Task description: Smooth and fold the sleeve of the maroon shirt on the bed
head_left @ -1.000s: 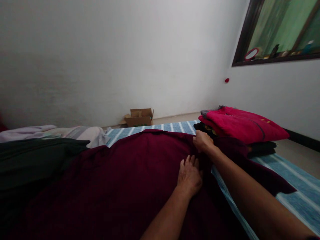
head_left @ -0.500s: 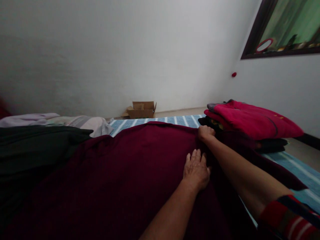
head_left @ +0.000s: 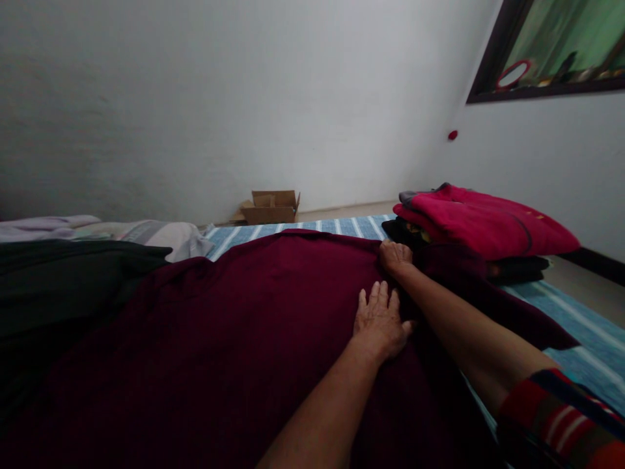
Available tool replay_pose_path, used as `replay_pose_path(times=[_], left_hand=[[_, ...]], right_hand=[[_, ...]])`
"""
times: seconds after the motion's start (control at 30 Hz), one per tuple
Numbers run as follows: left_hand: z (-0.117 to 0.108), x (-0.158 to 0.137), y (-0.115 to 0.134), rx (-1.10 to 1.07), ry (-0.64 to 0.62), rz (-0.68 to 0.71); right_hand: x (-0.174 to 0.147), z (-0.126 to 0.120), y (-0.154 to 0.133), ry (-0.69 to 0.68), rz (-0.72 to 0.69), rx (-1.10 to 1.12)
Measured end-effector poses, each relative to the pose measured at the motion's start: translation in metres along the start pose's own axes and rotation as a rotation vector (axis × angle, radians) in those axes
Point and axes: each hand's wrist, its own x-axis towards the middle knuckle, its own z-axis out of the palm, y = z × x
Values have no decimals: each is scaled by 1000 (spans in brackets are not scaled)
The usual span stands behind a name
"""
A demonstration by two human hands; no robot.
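Note:
A dark maroon long-sleeved garment (head_left: 254, 319) lies spread over the bed, its collar edge towards the wall and one sleeve stretching out to the right. My left hand (head_left: 381, 324) rests flat on it, fingers spread, right of its middle. Just beyond, at the garment's far right shoulder, my right hand (head_left: 395, 257) is closed on the cloth; its fingertips are hidden. Both forearms reach in from the lower right, the right one in a striped red and navy sleeve.
Folded clothes with a bright pink garment (head_left: 488, 221) on top are stacked at right. A dark green garment (head_left: 83, 273) and pale cloths (head_left: 146, 234) lie at left. Beyond the striped blue bedsheet (head_left: 586, 332) stands an open cardboard box (head_left: 271, 213) by the wall.
The view has shifted slightly, so everything sits a little higher and further left. My left hand's fingers are spread a bit wider; my right hand keeps its grip on the shoulder.

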Motion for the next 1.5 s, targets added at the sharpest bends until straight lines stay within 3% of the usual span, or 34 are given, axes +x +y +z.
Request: replay_pose_path(times=[0.13, 0.23, 0.33, 0.43, 0.6, 0.7, 0.8, 0.97, 1.07, 1.23, 1.5], left_hand=[[-1, 0, 0, -3, -8, 2], [-1, 0, 0, 10, -8, 16], [-1, 2, 0, 22, 30, 60], [1, 3, 0, 29, 46, 54], [1, 6, -1, 53, 30, 40], [-4, 6, -1, 63, 27, 65], [-15, -2, -1, 60, 20, 80], [-36, -46, 6, 71, -17, 96], [-38, -78, 16, 84, -61, 104], [-22, -105, 28, 65, -105, 90], [-10, -105, 26, 100, -85, 82]], right_hand=[[-11, 1, -9, 96, -16, 20], [-28, 3, -16, 122, -121, 49], [-42, 6, -13, 76, -284, 93], [-42, 6, -1, 6, -341, 134], [-54, -13, 8, 36, -305, 196], [-92, -28, 14, 95, -316, 237], [-142, -31, 38, 125, -275, 264], [-216, -15, 95, 80, -10, 425], [-247, -5, 111, -61, 5, 569], [-282, 0, 108, -193, 34, 732], [-296, -3, 96, -190, 77, 579]])
